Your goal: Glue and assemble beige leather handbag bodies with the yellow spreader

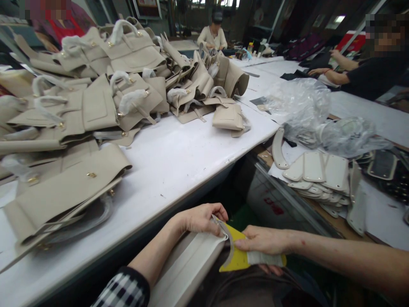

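Observation:
Low in the middle, my left hand [204, 219] is closed on the end of a pale bag piece [188, 268], its fingers bent over the folded edge. The piece slants down toward my lap. My right hand [263, 241] grips a flat yellow tool [236, 251] with a curved, notched front edge and a white-wrapped handle. The tool's curved edge is against or very close to the end of the bag piece; I cannot tell whether they touch. My left fingertips are partly hidden behind the piece.
Beige handbags [99, 102] with wrapped handles are heaped on the white table [166, 170]. At right, pale leather pieces [326, 170] are stacked beside crumpled clear plastic [297, 102]. A dark gap separates the tables. People sit at the far end and right; another is at far left.

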A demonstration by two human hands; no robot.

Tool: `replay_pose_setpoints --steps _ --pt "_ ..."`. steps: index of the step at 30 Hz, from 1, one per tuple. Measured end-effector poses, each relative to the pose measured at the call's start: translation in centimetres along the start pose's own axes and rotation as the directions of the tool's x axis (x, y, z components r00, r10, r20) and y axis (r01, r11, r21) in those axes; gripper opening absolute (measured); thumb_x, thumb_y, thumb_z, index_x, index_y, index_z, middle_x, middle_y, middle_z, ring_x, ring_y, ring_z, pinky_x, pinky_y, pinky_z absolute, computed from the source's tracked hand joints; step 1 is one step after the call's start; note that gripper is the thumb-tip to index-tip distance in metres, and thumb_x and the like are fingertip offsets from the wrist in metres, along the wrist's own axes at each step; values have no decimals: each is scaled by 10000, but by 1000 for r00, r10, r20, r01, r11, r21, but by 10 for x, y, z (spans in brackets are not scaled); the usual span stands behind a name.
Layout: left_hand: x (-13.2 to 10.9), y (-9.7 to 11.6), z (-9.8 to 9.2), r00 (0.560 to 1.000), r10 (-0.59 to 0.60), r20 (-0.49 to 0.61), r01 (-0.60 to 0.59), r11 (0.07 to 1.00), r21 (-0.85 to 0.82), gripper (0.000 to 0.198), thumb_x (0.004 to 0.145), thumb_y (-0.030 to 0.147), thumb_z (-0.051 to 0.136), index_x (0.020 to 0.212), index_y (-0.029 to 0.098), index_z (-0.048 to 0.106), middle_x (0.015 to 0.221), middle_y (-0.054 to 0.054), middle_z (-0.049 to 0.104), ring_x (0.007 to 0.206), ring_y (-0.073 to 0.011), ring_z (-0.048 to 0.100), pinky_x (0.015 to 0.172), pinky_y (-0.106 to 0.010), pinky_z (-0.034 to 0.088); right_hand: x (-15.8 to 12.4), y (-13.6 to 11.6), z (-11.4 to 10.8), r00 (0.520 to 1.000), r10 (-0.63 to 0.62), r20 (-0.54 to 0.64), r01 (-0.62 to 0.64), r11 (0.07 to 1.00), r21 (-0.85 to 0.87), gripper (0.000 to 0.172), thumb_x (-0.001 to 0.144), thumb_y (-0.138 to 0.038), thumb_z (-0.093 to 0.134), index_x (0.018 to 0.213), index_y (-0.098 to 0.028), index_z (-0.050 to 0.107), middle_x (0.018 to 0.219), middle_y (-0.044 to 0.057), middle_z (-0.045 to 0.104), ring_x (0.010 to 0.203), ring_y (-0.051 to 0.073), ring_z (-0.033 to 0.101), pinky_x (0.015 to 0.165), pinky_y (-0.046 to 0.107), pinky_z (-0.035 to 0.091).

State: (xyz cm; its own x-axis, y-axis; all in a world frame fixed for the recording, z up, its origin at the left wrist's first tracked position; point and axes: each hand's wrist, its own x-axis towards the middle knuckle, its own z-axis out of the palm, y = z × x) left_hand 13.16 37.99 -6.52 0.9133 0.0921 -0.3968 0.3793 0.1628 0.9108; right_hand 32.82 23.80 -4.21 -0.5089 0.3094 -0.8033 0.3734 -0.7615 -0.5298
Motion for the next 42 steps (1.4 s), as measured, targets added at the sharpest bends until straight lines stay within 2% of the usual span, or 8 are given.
replay_pose_setpoints --steps 7,14,18,21,27,32,37,42 --pt "-1 -8 -1 997 63 -48 -63 998 11 444 567 208 770 974 150 603 886 -16 620 775 -167 558 681 -269 447 8 9 8 1000 21 -1 -21 994 106 696 769 -814 476 658 -132 560 472 46 592 320 153 556 310 197 448" --pt "-2 -6 -2 998 54 -46 -54 998 -12 448 571 198 759 988 152 601 908 -13 614 784 -163 549 684 -265 444 14 13 22 999 -42 -26 47 971 234 687 784 -791 488 619 -129 570 456 54 585 298 157 536 271 211 422" --pt "-2 -6 -3 999 39 -30 -39 999 -14 449 581 182 749 997 166 582 920 -6 608 787 -161 552 673 -258 445 18 17 34 995 -57 -78 80 943 322 674 780 -787 504 623 -135 578 448 40 577 280 134 510 271 197 420" --pt "-1 -8 -3 999 20 -31 -21 1000 -15 448 578 173 749 986 176 564 921 4 600 781 -154 551 667 -252 442 21 19 42 990 -25 -142 76 929 362 677 790 -777 502 591 -134 572 449 42 571 284 122 505 271 182 410" --pt "3 -16 -2 997 19 -71 -21 999 -33 427 597 128 671 995 196 532 898 15 587 803 -155 549 664 -249 428 28 19 56 975 -22 -220 105 921 376 732 782 -801 469 484 -135 537 428 58 549 266 110 473 255 179 367" --pt "2 -12 0 997 -6 -74 2 999 -49 447 569 127 645 992 195 517 872 16 577 761 -147 530 623 -241 411 32 13 67 952 -5 -306 131 911 391 697 789 -777 472 523 -137 552 416 46 539 241 88 413 233 168 292" --pt "-1 -7 3 996 -17 -90 8 996 -91 456 548 118 625 982 191 508 870 16 569 752 -141 521 619 -238 415 40 15 79 926 12 -376 166 884 438 672 782 -788 461 656 -137 571 421 34 551 267 107 443 270 182 358" --pt "0 -8 5 994 -15 -107 4 994 -107 437 550 126 608 968 192 499 855 23 563 729 -132 518 619 -241 424 47 19 87 917 4 -399 209 847 489 618 807 -763 449 810 -151 530 438 35 572 274 112 434 286 179 337"
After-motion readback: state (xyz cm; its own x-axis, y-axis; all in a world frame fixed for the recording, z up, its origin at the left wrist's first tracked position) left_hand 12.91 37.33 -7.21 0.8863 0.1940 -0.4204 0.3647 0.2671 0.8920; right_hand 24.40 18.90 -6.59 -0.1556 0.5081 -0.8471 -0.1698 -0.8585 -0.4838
